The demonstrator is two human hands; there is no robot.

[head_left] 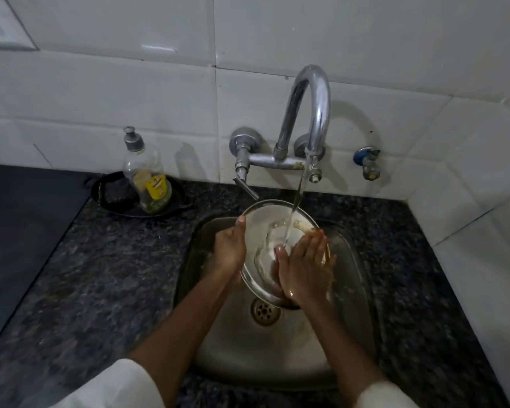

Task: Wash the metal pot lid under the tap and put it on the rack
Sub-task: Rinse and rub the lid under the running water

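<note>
A round metal pot lid [264,231] is tilted over the steel sink [357,260], its inner face toward me. Water runs from the curved chrome tap [309,113] onto the lid's middle. My left hand [228,248] grips the lid's left rim, thumb on the upper edge. My right hand [304,269] lies flat with fingers together against the lid's right side, wet, with some yellowish residue by the fingertips. The rack is out of view.
A nearly empty dish-soap bottle [147,178] stands in a black pan [112,198] on the dark granite counter [100,275] at the left. The sink drain [264,311] lies below the lid. A small blue-capped valve [367,160] sticks out of the white tiled wall at the right.
</note>
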